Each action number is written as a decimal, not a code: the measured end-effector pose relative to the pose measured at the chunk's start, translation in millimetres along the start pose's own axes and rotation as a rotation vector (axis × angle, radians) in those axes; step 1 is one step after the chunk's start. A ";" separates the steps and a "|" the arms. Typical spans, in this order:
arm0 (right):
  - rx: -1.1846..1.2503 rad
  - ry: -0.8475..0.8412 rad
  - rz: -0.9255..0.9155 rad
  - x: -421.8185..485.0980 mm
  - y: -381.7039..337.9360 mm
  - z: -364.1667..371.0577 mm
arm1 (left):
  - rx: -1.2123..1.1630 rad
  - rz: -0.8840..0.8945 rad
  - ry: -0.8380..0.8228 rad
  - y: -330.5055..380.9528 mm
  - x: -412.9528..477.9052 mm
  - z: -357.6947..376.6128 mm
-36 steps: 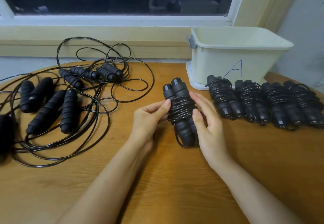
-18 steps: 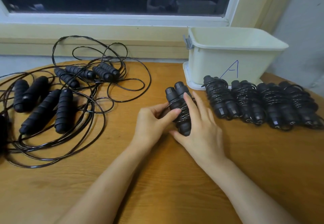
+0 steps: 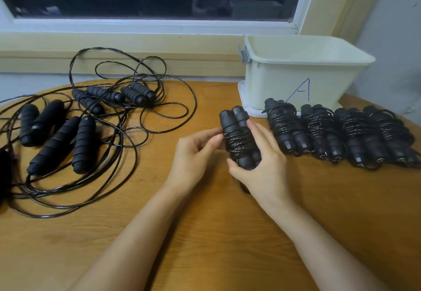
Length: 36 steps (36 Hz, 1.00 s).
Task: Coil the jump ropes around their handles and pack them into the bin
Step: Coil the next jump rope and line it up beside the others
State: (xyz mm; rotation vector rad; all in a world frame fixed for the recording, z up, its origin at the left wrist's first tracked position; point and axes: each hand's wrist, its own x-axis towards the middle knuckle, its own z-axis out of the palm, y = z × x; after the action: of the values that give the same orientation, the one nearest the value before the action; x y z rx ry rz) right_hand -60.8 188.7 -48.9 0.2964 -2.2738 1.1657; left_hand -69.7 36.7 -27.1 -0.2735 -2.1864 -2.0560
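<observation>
A coiled black jump rope (image 3: pixel 237 131), its two handles side by side with cord wound round the middle, is held a little above the wooden table (image 3: pixel 205 245). My right hand (image 3: pixel 262 165) grips its lower end, thumb under the handles. My left hand (image 3: pixel 193 151) pinches the wound cord on the left side. Several coiled jump ropes (image 3: pixel 341 133) lie in a row to the right, in front of the cream bin (image 3: pixel 296 71) marked "A". Uncoiled jump ropes (image 3: pixel 79 126) lie tangled at the left.
The bin stands on its lid at the back right, against the window sill (image 3: pixel 114 46). A grey wall (image 3: pixel 398 40) closes the right side. The loose cords spread over the left half of the table up to the wall.
The bundle has been lifted and turned more upright. My right hand has shifted from lying over it to cupping its lower end, while my left hand's fingertips stay at the wound cord.
</observation>
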 end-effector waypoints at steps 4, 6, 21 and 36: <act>0.114 -0.021 0.005 -0.7 -4.1 -3.5 | -0.173 -0.104 0.023 -0.3 3.7 -4.7; 0.199 -0.042 0.034 -1.3 -6.2 -5.1 | -0.228 -0.159 -0.013 -2.4 5.1 -5.8; 0.289 -0.153 0.075 -3.3 -9.2 -7.5 | -0.292 -0.257 -0.063 -0.5 0.9 -4.8; -0.156 -0.175 -0.052 -9.7 -8.1 0.1 | -0.102 -0.007 -0.014 3.4 0.3 1.2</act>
State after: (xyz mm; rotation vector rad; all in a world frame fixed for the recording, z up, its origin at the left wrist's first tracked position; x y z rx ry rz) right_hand -49.4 183.2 -49.0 0.4083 -2.4769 0.9624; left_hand -69.3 38.1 -23.8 -0.2909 -2.0965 -2.1795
